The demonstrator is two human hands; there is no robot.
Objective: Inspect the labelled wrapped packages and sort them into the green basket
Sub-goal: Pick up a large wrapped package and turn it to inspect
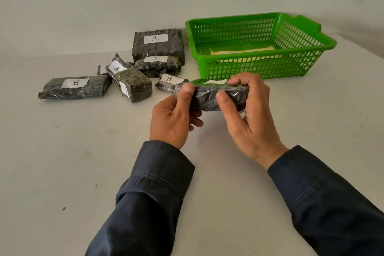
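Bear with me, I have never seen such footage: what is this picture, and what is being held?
No machine here: a person wears one camera on the head, looking down at their own hands. The left hand and right hand together hold a dark wrapped package; its white label is too tilted to read. On the table lie more packages labelled A or B, among them a large A package and a long B package. Right of them stands a green basket with a yellow sheet inside.
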